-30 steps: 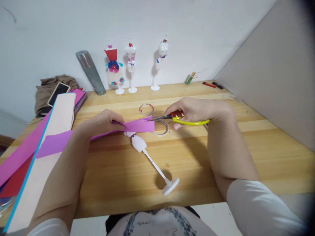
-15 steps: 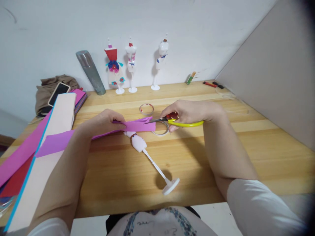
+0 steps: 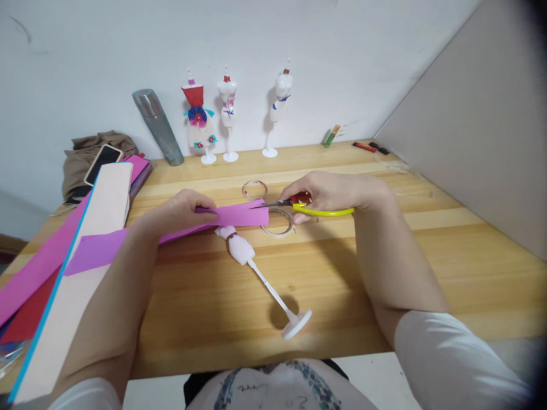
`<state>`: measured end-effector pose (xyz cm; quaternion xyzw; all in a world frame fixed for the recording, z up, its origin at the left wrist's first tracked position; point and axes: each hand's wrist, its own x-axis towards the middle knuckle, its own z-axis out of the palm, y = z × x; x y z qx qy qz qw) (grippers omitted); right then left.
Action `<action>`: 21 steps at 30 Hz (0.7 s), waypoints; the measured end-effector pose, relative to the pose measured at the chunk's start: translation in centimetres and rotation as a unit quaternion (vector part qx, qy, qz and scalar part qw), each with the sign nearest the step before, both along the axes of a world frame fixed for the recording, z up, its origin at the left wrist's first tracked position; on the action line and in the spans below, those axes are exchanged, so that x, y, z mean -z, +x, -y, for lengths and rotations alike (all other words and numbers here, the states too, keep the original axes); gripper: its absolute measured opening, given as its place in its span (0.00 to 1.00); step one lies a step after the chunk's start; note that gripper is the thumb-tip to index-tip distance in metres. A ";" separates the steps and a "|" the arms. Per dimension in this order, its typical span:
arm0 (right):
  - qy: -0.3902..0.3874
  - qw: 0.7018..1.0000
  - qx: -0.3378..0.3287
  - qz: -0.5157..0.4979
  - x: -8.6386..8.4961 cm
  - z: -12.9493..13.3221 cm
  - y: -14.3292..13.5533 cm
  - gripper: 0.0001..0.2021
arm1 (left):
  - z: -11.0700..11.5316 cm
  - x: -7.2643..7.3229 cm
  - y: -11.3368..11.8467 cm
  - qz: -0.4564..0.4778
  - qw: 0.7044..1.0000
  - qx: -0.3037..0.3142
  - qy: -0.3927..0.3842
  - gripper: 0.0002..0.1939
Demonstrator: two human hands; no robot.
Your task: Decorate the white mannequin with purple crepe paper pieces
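Observation:
A long purple paper strip (image 3: 241, 216) is pinched between the thumb and fingers of my left hand (image 3: 186, 209). The strip trails left beneath my forearm. My right hand (image 3: 327, 192) grips scissors (image 3: 322, 212) with yellow and red handles, their blades lying at the strip's right end along its upper part. Just below the strip, a small white mannequin (image 3: 241, 247) lies tilted on the table, with a reddish-brown band at its neck. Behind the strip and scissors rests a roll of tape (image 3: 278, 223), partly covered.
Another tape ring (image 3: 254, 189) lies farther back. Three mannequins stand by the wall, one in a red-topped dress (image 3: 196, 108). A grey bottle (image 3: 158, 125) leans there. Left are a phone (image 3: 103, 162), brown cloth (image 3: 96, 142), coloured sheets and a long cream piece (image 3: 102, 193). A green tube (image 3: 331, 136) stands back right.
The scissors have shifted slightly up and right along the strip's end, and their blades look more closed. My left hand keeps its hold in the same place.

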<state>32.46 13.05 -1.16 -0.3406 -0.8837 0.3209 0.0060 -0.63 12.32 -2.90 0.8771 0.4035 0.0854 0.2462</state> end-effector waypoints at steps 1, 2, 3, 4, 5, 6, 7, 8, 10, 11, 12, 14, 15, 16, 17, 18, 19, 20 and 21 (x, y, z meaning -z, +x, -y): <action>0.004 1.000 0.000 0.003 0.0 0.0 -0.1 0.23 | 0.0 0.0 0.0 -0.001 1.000 0.000 -0.002 0.14; 0.005 1.000 0.000 0.004 0.0 0.0 -0.2 0.24 | 0.0 0.0 0.0 -0.003 1.000 0.000 -0.005 0.14; 0.006 1.000 0.000 0.005 0.1 0.0 -0.3 0.25 | 0.0 0.0 0.0 -0.005 1.000 -0.001 -0.008 0.14; 0.005 1.000 0.001 0.006 0.1 0.0 -0.5 0.25 | 0.0 0.0 0.0 -0.008 1.000 -0.003 -0.009 0.15; 0.004 1.000 0.002 0.007 0.1 0.1 -0.6 0.26 | 0.0 0.1 0.0 -0.010 1.000 -0.004 -0.010 0.15; 0.002 1.000 0.003 0.006 0.1 0.1 -0.7 0.27 | 0.1 0.1 0.0 -0.011 1.000 -0.005 -0.009 0.15; 0.000 1.000 0.002 0.006 0.1 0.1 -0.8 0.28 | 0.1 0.1 0.0 -0.013 1.000 -0.005 -0.008 0.16; -0.003 1.000 0.001 0.004 0.2 0.1 -0.8 0.28 | 0.1 0.0 0.0 -0.014 1.000 -0.004 -0.008 0.16; -0.009 1.000 -0.001 0.000 0.2 0.1 -0.9 0.28 | 0.2 0.0 0.0 -0.014 1.000 -0.003 -0.009 0.16; -0.011 1.000 -0.001 -0.002 0.2 0.0 -0.8 0.28 | 0.2 0.0 0.1 -0.014 1.000 -0.002 -0.012 0.15; -0.012 1.000 0.000 -0.003 0.2 0.0 -0.8 0.27 | 0.3 -0.1 0.1 -0.014 1.000 -0.001 -0.015 0.15; -0.010 1.000 0.005 -0.002 0.3 0.0 -0.8 0.27 | 0.3 -0.1 0.2 -0.013 1.000 -0.001 -0.017 0.14; -0.008 1.000 0.007 -0.002 0.3 0.0 -0.8 0.26 | 0.4 -0.1 0.2 -0.014 1.000 -0.001 -0.017 0.14; -0.007 1.000 0.008 -0.004 0.3 0.0 -0.8 0.26 | 0.4 -0.2 0.2 -0.014 1.000 -0.001 -0.016 0.14; -0.007 1.000 0.005 -0.006 0.4 0.0 -0.8 0.26 | 0.4 -0.2 0.2 -0.014 1.000 -0.001 -0.015 0.14; -0.008 1.000 0.000 -0.010 0.4 0.0 -0.8 0.26 | 0.5 -0.2 0.3 -0.013 1.000 -0.001 -0.015 0.14; -0.010 1.000 -0.008 -0.015 0.4 0.0 -0.8 0.25 | 0.5 -0.2 0.3 -0.011 1.000 0.000 -0.016 0.14; -0.013 1.000 -0.016 -0.020 0.4 0.1 -0.8 0.25 | 0.5 -0.2 0.3 -0.008 1.000 0.001 -0.016 0.14; -0.016 0.999 -0.023 -0.023 0.4 0.1 -0.9 0.25 | 0.5 -0.2 0.3 -0.005 1.000 0.002 -0.016 0.15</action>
